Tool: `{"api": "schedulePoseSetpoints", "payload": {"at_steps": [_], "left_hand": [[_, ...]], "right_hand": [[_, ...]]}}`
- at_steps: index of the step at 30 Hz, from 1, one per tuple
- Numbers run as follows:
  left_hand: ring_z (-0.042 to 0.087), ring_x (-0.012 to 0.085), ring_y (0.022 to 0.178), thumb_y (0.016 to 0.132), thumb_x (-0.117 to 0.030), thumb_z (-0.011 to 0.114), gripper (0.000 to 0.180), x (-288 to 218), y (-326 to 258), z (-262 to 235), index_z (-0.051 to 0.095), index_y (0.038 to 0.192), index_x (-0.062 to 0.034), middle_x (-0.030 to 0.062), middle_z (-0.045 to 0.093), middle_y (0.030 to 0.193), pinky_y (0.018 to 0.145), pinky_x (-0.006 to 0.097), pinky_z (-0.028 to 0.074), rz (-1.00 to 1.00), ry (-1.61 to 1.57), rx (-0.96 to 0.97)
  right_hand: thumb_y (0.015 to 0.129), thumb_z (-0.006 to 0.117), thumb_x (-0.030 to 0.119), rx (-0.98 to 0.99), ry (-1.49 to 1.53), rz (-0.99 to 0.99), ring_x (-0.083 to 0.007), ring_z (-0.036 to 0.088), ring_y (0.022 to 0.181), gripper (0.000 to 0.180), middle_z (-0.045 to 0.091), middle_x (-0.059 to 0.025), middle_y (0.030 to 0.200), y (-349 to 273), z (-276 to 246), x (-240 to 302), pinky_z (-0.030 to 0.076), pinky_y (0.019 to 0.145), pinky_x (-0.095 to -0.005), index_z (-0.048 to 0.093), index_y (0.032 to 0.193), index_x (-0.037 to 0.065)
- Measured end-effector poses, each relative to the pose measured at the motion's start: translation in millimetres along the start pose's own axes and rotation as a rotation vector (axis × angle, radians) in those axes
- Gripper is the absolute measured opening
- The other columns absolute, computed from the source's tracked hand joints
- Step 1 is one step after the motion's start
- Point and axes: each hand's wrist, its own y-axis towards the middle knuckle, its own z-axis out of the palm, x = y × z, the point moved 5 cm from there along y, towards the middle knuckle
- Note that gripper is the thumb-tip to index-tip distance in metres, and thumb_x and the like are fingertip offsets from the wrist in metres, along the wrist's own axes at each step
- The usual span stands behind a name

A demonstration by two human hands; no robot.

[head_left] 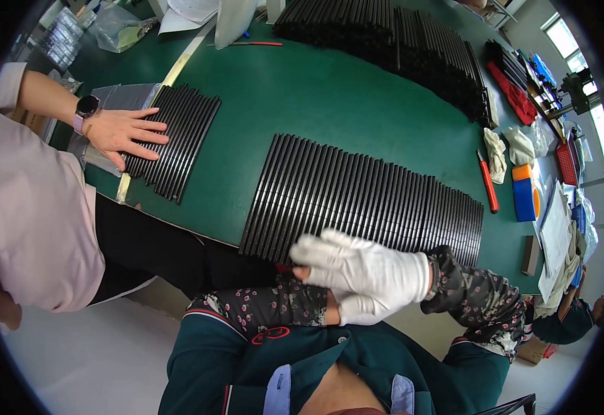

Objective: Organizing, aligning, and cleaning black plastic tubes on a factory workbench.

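Both my hands wear white gloves and overlap at the near edge of the green table [233,76]. My right hand [385,272] lies across on top, its fingers stretched out to the left. Beneath it my left hand [359,311] is mostly covered, and its fingers cannot be made out. One bare fingertip pokes out at the left of the gloves. Just beyond my hands lies a wide row of thin black rods [364,190], set side by side. I see nothing held in my right hand.
At left, a co-worker's bare hand [125,135] rests on a smaller row of black rods [184,131]. More black rods [385,34] are stacked at the back. On the right are a red cutter knife [487,181], orange and blue tape rolls [525,197] and a brown block [530,254].
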Motion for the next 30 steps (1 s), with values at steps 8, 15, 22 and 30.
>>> {"api": "schedulePoseSetpoints", "payload": {"at_steps": [8, 15, 22, 30], "left_hand": [[0.059, 0.0276, 0.092, 0.081, -0.018, 0.052, 0.024, -21, -10, -7, 0.057, 0.098, -0.0012, 0.017, 0.06, 0.097, 0.084, 0.038, 0.046, 0.179, 0.238, 0.065], [0.065, 0.0327, 0.092, 0.081, -0.009, 0.064, 0.02, -50, -63, -52, 0.063, 0.089, 0.0098, 0.0216, 0.064, 0.101, 0.074, 0.04, 0.053, 0.509, 0.34, -0.185], [0.066, 0.0248, 0.082, 0.082, -0.009, 0.06, 0.005, -38, -97, -141, 0.062, 0.08, -0.005, 0.0081, 0.067, 0.092, 0.074, 0.034, 0.052, 0.11, 0.721, -0.408], [0.063, 0.028, 0.104, 0.084, 0.006, 0.053, 0.031, 44, -142, -225, 0.062, 0.113, -0.0003, 0.0138, 0.065, 0.116, 0.089, 0.034, 0.05, -0.356, 0.503, -0.703]], "right_hand": [[0.091, 0.044, 0.046, -0.318, -0.513, 0.248, -0.0441, 0.034, 0.133, 0.069, 0.034, -0.0272, 0.143, -3, -40, -36, 0.027, 0.111, -0.0522, 0.036, 0.138, -0.003], [0.099, 0.035, 0.046, -0.259, -0.169, -0.11, -0.0393, 0.032, 0.138, 0.066, 0.033, -0.0242, 0.148, 13, -27, -19, 0.021, 0.113, -0.0509, 0.024, 0.15, 0.006], [0.088, 0.051, 0.049, 0.073, -0.186, -0.051, -0.0407, 0.039, 0.13, 0.067, 0.04, -0.0252, 0.139, 33, 16, 8, 0.031, 0.109, -0.0459, 0.045, 0.13, -0.003], [0.087, 0.048, 0.053, -0.187, -0.508, 0.161, -0.0463, 0.035, 0.131, 0.078, 0.034, -0.0309, 0.141, 45, -16, -24, 0.028, 0.11, -0.0507, 0.032, 0.141, -0.002]]}}
